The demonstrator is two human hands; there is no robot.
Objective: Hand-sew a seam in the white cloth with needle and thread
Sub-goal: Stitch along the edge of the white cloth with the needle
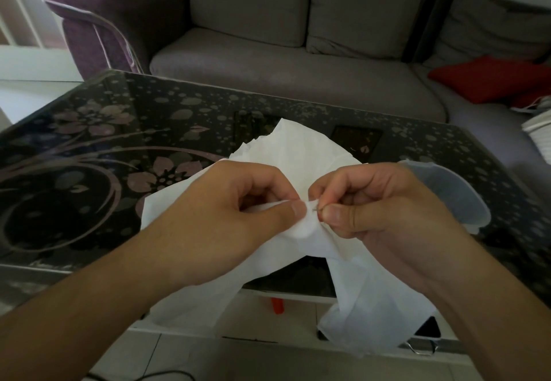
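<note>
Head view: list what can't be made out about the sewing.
- Needle: only a sliver shows between the right hand and left hand; fingertips hide its ends.
- Thread: too fine to see.
- Seam: hidden in the white cloth's folds.
- Orange object below the table: partly hidden, unidentifiable.

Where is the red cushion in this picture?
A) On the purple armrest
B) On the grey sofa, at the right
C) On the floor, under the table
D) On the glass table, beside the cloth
B: the red cushion lies on the seat of the grey sofa at the right, beyond the table.
</note>
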